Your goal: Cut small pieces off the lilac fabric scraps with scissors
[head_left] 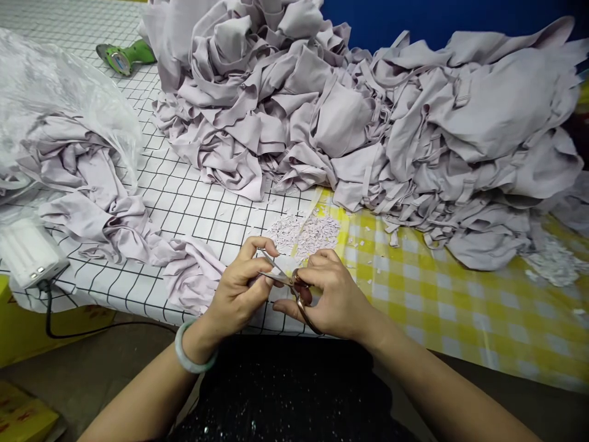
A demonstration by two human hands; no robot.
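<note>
My right hand is closed on a pair of scissors, with fingers through the bronze-coloured handle loops. The blades point left and lie at the fingers of my left hand. My left hand is pinched shut on a pale lilac cloth piece, which trails leftward over the table. Its gripped edge is mostly hidden behind my fingers, and I cannot tell whether the blades are cutting it. Just beyond my hands lies a scatter of tiny fabric clippings.
A large heap of lilac cloth pieces fills the back. At left are a clear plastic bag, a white power box with a black cable, and a green handheld tool. A yellow checked cloth covers the right side.
</note>
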